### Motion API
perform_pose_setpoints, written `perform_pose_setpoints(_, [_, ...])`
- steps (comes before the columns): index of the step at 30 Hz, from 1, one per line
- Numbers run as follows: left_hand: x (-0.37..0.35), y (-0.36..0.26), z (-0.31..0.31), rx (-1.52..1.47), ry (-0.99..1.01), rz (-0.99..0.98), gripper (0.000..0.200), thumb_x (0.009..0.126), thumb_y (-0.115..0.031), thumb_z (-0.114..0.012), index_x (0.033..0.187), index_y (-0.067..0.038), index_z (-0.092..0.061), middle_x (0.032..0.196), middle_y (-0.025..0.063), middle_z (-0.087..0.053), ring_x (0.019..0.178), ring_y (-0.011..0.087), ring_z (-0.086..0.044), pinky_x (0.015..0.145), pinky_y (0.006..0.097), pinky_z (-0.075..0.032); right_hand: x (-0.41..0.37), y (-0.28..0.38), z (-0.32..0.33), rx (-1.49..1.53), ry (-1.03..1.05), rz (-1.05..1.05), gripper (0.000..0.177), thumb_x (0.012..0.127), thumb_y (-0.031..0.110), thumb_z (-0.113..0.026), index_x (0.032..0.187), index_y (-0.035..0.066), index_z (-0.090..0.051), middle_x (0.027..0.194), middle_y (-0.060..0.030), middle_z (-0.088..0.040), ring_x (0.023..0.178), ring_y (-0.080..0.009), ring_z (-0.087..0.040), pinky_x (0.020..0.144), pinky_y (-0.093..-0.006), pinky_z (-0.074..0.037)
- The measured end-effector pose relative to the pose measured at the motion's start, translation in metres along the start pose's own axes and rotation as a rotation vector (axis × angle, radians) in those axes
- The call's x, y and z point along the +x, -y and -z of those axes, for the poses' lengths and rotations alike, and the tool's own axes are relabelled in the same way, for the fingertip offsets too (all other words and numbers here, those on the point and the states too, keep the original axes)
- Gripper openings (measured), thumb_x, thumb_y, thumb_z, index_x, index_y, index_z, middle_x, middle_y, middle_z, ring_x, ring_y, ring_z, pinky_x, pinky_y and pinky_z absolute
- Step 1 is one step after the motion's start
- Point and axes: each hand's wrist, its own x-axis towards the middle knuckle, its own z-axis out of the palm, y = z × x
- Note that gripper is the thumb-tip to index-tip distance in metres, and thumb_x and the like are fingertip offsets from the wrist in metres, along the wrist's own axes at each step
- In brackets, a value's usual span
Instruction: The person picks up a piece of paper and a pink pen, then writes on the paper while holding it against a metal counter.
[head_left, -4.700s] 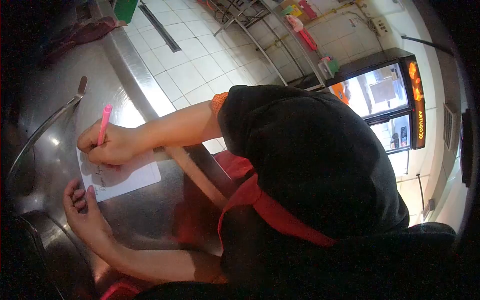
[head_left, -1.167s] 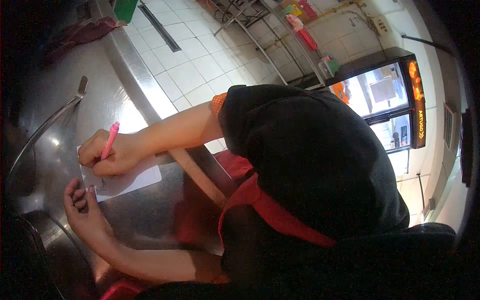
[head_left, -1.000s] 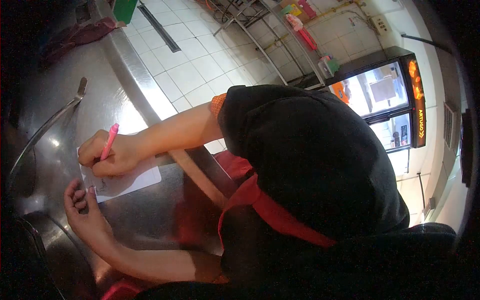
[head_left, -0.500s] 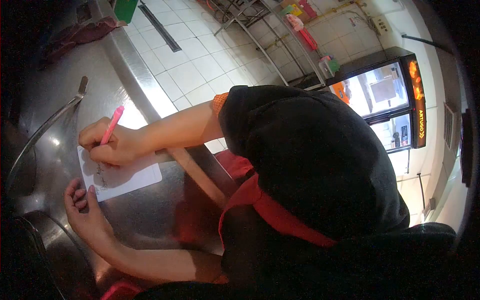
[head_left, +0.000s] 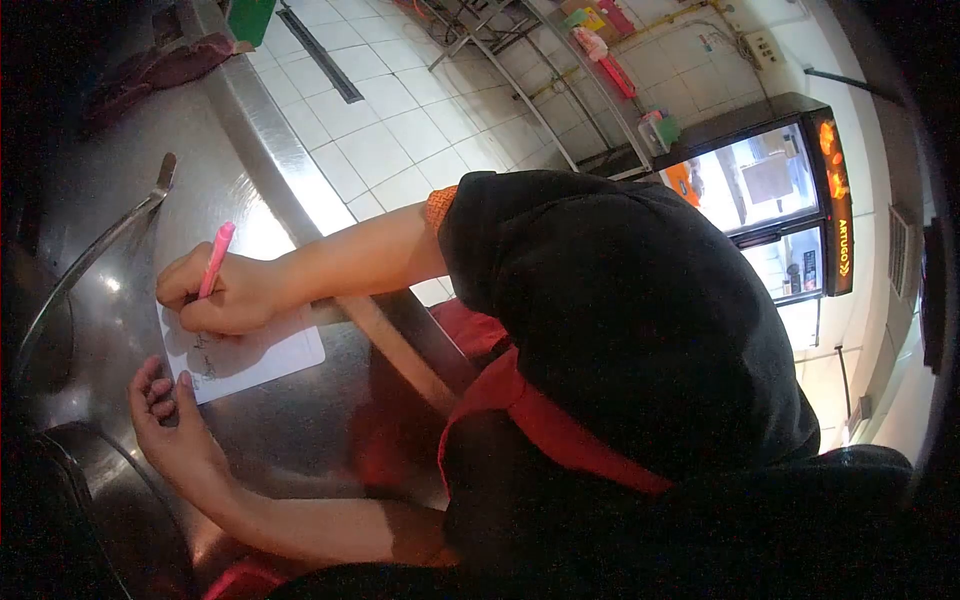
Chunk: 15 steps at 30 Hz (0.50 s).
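My right hand [head_left: 228, 292] is closed around a pink pen [head_left: 217, 258], its lower side resting on a white sheet of paper [head_left: 265, 365]. Dark handwriting shows on the sheet beside that hand, and the pen's tip is hidden by my fingers. At the sheet's near-left corner lies my left hand [head_left: 178, 425], its fingers loosely curled and apart from the thumb. That thumb touches the paper's edge. Both hands and the sheet are on a shiny steel counter [head_left: 300, 430].
A curved metal rod with a flat end [head_left: 165, 175] lies beyond the sheet. Dark round cookware [head_left: 90, 470] sits at the lower left. A dark red crumpled item [head_left: 160, 75] and a green object [head_left: 250, 20] are at the upper left. Across the tiled floor stands a glass-door fridge [head_left: 770, 190].
The pen has tilted slightly, its top end shifting a little left and down. My right hand has shifted slightly over the writing. The left hand stays in place.
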Motion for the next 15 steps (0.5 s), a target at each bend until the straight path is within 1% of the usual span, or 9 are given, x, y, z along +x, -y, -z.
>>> perform_pose_setpoints(2, [0.000,-0.001,0.000,0.002,0.003,-0.007,0.030,0.070,-0.010,-0.058,0.098,-0.008,-0.049,0.075,0.0026,-0.049,0.062,0.0104,-0.043,0.060,0.0232,-0.038,0.000,0.004,0.000,-0.002,-0.033,0.010,0.016,0.060,0.006,-0.046,0.052,-0.001,-0.035,0.050,-0.0119,-0.036,0.045,-0.0197,-0.040,0.043,-0.0314,-0.031])
perform_pose_setpoints(4, [0.000,-0.004,0.000,0.003,0.006,-0.014,0.029,0.070,-0.010,-0.057,0.098,-0.007,-0.050,0.074,0.0026,-0.049,0.062,0.0104,-0.043,0.060,0.0232,-0.038,0.001,0.006,0.001,-0.003,-0.027,0.020,0.016,0.060,0.007,-0.046,0.052,-0.001,-0.035,0.050,-0.0123,-0.036,0.046,-0.0210,-0.039,0.044,-0.0318,-0.031])
perform_pose_setpoints(5, [0.000,-0.009,-0.001,0.023,0.016,0.013,0.028,0.069,-0.008,-0.057,0.096,-0.007,-0.051,0.076,0.0033,-0.049,0.063,0.0107,-0.042,0.061,0.0226,-0.037,0.001,0.006,0.001,-0.002,-0.020,0.030,0.016,0.059,0.008,-0.046,0.052,-0.001,-0.035,0.050,-0.0126,-0.036,0.047,-0.0223,-0.039,0.045,-0.0322,-0.030])
perform_pose_setpoints(6, [0.000,-0.011,-0.001,0.043,0.025,0.040,0.027,0.068,-0.006,-0.057,0.095,-0.006,-0.052,0.078,0.0039,-0.048,0.064,0.0109,-0.040,0.061,0.0219,-0.037,0.002,0.006,0.002,-0.001,-0.019,0.031,0.016,0.059,0.008,-0.046,0.052,-0.001,-0.035,0.050,-0.0126,-0.036,0.047,-0.0223,-0.039,0.045,-0.0322,-0.030])
perform_pose_setpoints(8, [0.001,-0.010,-0.002,0.041,0.018,0.023,0.027,0.068,-0.007,-0.057,0.095,-0.006,-0.052,0.078,0.0045,-0.049,0.065,0.0115,-0.041,0.061,0.0225,-0.037,0.002,0.006,0.003,-0.070,0.005,0.090,0.014,0.059,0.002,-0.044,0.051,-0.002,-0.034,0.051,-0.0101,-0.036,0.048,-0.0201,-0.039,0.046,-0.0301,-0.031])
perform_pose_setpoints(10, [0.001,-0.006,-0.003,0.037,0.014,0.004,0.027,0.068,-0.007,-0.057,0.095,-0.006,-0.052,0.078,0.0051,-0.049,0.066,0.0121,-0.042,0.062,0.0231,-0.037,0.001,0.003,0.001,-0.074,-0.003,0.083,0.014,0.060,0.002,-0.044,0.050,-0.002,-0.034,0.051,-0.0099,-0.036,0.048,-0.0198,-0.039,0.045,-0.0300,-0.031])
perform_pose_setpoints(12, [0.002,0.001,-0.003,0.075,0.006,-0.055,0.028,0.071,-0.013,-0.056,0.098,-0.007,-0.050,0.075,0.0046,-0.051,0.063,0.0115,-0.045,0.060,0.0238,-0.039,0.001,0.004,0.001,-0.078,-0.011,0.077,0.014,0.060,0.002,-0.044,0.050,-0.002,-0.034,0.051,-0.0097,-0.036,0.048,-0.0194,-0.039,0.045,-0.0300,-0.031])
perform_pose_setpoints(15, [0.001,-0.006,-0.002,0.107,0.007,-0.043,0.029,0.071,-0.013,-0.056,0.098,-0.007,-0.050,0.075,0.0046,-0.051,0.063,0.0117,-0.045,0.060,0.0238,-0.039,0.002,0.008,0.001,-0.003,-0.019,0.044,0.014,0.060,0.002,-0.044,0.050,-0.001,-0.034,0.051,-0.0095,-0.036,0.048,-0.0194,-0.039,0.045,-0.0300,-0.030])
